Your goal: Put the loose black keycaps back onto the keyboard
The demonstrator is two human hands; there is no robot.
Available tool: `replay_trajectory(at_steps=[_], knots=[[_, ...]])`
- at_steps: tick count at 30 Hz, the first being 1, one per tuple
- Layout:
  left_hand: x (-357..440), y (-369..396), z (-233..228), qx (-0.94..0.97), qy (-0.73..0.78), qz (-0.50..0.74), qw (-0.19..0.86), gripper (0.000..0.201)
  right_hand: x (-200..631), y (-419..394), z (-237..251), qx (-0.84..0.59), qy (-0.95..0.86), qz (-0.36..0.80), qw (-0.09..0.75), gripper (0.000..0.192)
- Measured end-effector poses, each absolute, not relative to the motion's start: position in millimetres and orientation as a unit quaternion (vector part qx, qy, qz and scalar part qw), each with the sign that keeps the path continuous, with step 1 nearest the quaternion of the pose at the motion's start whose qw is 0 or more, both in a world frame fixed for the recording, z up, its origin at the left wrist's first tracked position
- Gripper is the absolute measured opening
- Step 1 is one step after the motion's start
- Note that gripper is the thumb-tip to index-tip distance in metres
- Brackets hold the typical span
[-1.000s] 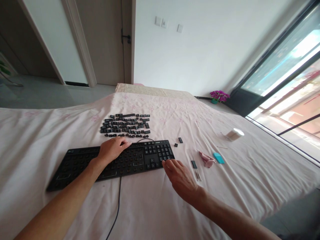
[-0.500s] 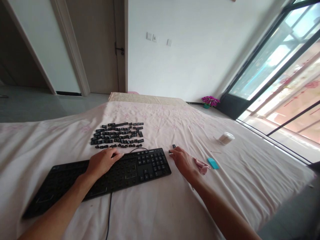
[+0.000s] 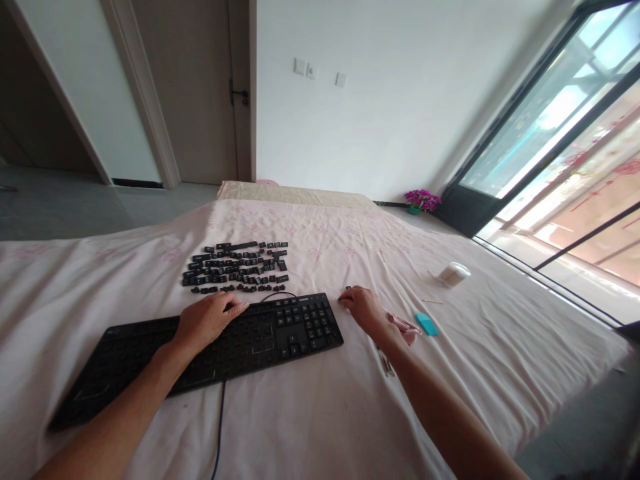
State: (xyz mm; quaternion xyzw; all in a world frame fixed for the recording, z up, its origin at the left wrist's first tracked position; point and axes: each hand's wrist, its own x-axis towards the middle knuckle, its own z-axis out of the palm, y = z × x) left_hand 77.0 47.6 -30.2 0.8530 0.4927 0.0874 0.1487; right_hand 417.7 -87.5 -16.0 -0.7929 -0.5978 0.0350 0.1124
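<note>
The computer keyboard [image 3: 245, 343] lies lower left to centre of the frame. The left hand [image 3: 207, 320] rests across its upper edge — grip indeterminable. The right hand [image 3: 363, 308], right of centre, is narrowed — contents indeterminable. Loose keycaps [image 3: 240, 261] lie in rows left of centre.

Head view, one: I wear it on my head, facing forward and down over my bare left hand [image 3: 207, 321] and bare right hand [image 3: 364, 309]. Near field: long black plastic keyboard [image 3: 245, 341]. Far field: plain white wall [image 3: 360, 140]. Right edge: slanting black-framed glass panes [image 3: 543, 127].
</note>
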Motion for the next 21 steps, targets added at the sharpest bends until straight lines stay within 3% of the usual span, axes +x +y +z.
replay_trajectory(at_steps=[10,21], knots=[[77.6,47.0,-29.0,0.851,0.494,0.092,0.155,0.037,407.3,-96.4,-7.9,-0.787,-0.609,0.027,0.098,0.022],[78.0,48.6,-31.2,0.854,0.489,0.09,0.15,0.036,382.0,-126.6,13.5,-0.747,-0.653,-0.07,0.104,0.018]])
